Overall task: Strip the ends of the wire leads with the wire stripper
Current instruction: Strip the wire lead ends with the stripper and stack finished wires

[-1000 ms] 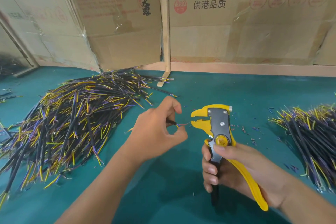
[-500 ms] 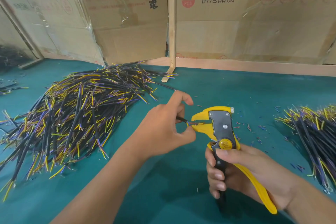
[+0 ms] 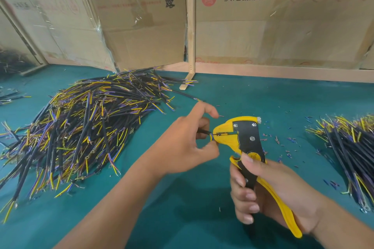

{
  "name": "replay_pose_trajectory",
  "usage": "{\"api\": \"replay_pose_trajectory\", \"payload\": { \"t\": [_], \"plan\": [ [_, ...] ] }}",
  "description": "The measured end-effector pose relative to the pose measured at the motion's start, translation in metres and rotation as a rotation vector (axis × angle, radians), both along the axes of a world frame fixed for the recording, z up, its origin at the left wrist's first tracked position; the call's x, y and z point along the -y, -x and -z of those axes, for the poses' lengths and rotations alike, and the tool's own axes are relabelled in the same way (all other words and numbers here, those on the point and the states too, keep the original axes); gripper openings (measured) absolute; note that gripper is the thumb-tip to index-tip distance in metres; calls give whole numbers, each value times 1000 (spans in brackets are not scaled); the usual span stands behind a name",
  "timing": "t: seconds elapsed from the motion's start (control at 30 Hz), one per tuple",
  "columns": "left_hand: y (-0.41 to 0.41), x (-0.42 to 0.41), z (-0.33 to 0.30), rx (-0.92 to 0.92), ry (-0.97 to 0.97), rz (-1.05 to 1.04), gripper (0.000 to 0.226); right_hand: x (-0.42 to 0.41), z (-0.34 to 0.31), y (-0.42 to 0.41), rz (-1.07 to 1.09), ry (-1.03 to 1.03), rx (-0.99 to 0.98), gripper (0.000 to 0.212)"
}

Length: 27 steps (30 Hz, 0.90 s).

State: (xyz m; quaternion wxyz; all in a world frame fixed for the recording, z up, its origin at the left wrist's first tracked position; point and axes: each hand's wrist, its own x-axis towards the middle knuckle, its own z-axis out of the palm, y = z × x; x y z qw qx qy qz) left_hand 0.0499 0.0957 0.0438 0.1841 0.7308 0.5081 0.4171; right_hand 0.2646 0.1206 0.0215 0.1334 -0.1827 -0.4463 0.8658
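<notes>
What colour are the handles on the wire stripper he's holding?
Yellow, with a black body, seen clearly in the head view: wire stripper gripped by the right hand.

I see two bare forearms, no sleeves, gloves, rings or watch; left hand (image 3: 182, 143) and right hand (image 3: 273, 192) have short, plain nails.

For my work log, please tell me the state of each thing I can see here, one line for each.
wire stripper: held upright, jaws closed on a lead end
wire lead: pinched, end inside the stripper
left hand: pinches the lead
right hand: grips the handles
left wire pile: loose heap
right wire pile: loose heap
</notes>
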Motion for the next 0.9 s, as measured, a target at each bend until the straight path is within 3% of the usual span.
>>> {"api": "replay_pose_trajectory", "payload": {
  "t": [0.63, 0.8, 0.9],
  "plan": [
    [-3, 6, -2, 156, 92, 145, 34, 3, 5, 1, -51, 20, -92, 49],
    [1, 5, -4, 280, 128, 186, 21, 3, 1, -1, 20, 15, -61, 56],
    [5, 3, -4, 158, 54, 131, 28, 4, -1, -1, 66, -6, -40, 59]
  ]
}}
